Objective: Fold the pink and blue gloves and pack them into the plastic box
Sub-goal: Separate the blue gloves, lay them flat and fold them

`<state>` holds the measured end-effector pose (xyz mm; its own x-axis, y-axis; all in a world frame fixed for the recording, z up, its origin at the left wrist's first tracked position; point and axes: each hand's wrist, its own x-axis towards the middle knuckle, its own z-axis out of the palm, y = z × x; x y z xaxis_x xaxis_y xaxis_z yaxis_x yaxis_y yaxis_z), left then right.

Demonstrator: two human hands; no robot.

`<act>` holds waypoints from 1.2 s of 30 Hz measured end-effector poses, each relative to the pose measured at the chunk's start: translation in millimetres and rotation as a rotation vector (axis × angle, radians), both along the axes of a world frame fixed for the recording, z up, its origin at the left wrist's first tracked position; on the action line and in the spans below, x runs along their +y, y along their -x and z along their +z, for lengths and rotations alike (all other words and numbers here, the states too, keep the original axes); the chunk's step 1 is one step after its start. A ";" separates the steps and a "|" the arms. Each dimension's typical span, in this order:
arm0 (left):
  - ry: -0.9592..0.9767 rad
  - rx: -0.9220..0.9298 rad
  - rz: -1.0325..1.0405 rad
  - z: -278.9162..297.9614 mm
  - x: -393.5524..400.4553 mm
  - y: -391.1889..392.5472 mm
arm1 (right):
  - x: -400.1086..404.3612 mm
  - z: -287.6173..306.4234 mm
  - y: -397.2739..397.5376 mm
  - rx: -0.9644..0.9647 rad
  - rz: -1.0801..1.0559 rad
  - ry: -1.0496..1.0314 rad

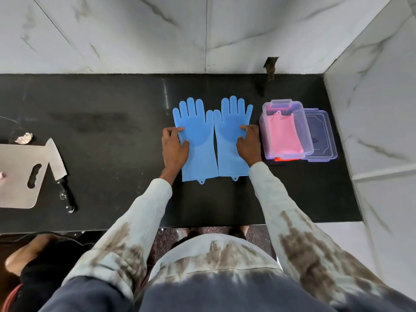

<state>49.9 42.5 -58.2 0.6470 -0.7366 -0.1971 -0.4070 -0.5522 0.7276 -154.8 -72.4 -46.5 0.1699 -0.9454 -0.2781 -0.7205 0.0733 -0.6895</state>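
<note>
Blue gloves [212, 136] lie flat and side by side on the black counter [101, 154], fingers pointing toward the wall, cuffs toward me, their inner edges touching or nearly so. I have my left hand [174, 146] resting on the outer edge of the left glove and my right hand [247, 143] on the outer edge of the right one; the fingers look loosely bent, pressing down on the rubber, and I cannot tell whether either thumb is pinching an edge. Just to the right stands the plastic box [263, 131], open, with the pink gloves [284, 134] already folded inside, and its lid [324, 134] lies beside it on the far side. So I judge the pink half done and the blue pair smoothed out, ready for folding. My next move calls for laying one glove over the other or doubling the fingers back to the cuffs, tight enough to fit on top of the pink ones. Well off to the left sit a cutting board [15, 176] and a knife [59, 174], out of my way.
</note>
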 end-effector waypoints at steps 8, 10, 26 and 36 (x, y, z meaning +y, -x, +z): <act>0.045 0.066 0.042 3.3 5.5 2.6 | 7.6 29.5 -36.0 0.067 0.176 0.138; 0.049 0.069 0.034 5.0 6.7 0.7 | 13.4 40.5 -56.0 0.105 0.285 0.134; 0.050 0.337 0.153 15.8 0.5 -16.1 | 38.3 20.1 -75.3 -0.112 0.013 -0.008; 0.029 0.405 0.107 19.3 3.1 -16.9 | 33.0 8.7 -68.9 0.073 0.098 -0.025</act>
<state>66.8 45.7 -38.9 0.5944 -0.6785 -0.4317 -0.0264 -0.5530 0.8327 -85.9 -39.4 -37.8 0.2397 -0.9178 -0.3164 -0.7735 0.0163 -0.6335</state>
